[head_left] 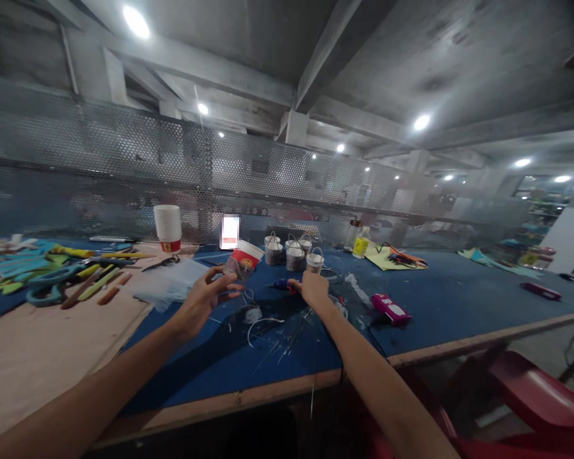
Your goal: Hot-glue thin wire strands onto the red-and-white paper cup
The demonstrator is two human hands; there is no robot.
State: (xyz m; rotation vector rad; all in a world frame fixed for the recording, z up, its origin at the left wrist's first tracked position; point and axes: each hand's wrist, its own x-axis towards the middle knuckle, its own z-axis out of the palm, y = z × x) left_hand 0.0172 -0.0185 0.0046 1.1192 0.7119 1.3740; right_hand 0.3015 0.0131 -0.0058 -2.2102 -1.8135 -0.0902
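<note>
The head camera looks across a long tabletop (459, 299) covered in blue cloth, and the places below are given from the tilted paper cup (245, 258) near its middle.

The left hand (201, 305) reaches out just below and left of the paper cup, which is white with a red band and leans with its mouth up and to the right. The fingers (222, 274) curl round the cup's lower end, so this grip is grasping the cup, held a little above the cloth.

The right hand (313, 287) lies to the right of the cup, knuckles up, resting low over the cloth. Its fingers are bent downward over something small and blue-red (287, 285); whether that grip is clenched on it or only laid on it I cannot tell.

Right of the cup and a bit further back stands a cluster of small pots with wire handles (295, 254). Below the cup, between the two forearms, thin wires (287, 338) and a loop of wire (263, 325) lie on the cloth. Well to the right of the cup lies a pink-and-white flat object (391, 308). Further right and back stands a small bottle with a yellow label (361, 243).

Left of the cup and further back stands a stack of white paper cups (168, 226). Far left lie scissors and coloured strips (71, 274) on bare wood
</note>
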